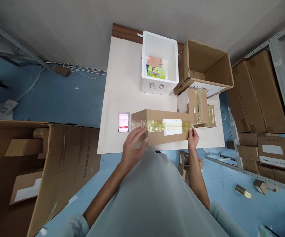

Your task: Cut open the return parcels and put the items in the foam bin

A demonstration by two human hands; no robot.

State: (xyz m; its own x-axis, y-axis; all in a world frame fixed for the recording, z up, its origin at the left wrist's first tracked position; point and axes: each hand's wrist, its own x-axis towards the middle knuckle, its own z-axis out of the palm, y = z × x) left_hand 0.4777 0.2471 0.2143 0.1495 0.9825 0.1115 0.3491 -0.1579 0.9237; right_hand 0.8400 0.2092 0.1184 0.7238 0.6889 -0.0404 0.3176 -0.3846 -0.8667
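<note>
A long cardboard box [157, 135] with shiny yellowish tape and a white label is held at the near edge of the white table, tilted so that its labelled side faces me. My left hand [134, 144] presses fingers and thumb against its left end. At the right end, my right hand [193, 138] pinches the box by its edge. Left of the box lies a phone [123, 122] with a lit screen. Two smaller taped boxes, a larger one [203, 105] and a smaller one [212, 115], sit close by on the right.
A white foam bin [159, 86] with booklets stands at the back, beside an open carton [208, 70]. A big open carton [74, 154] with boxes inside is at left. Shelving [278, 75] full of boxes lines the right, and parcels [260, 186] lie on the blue floor.
</note>
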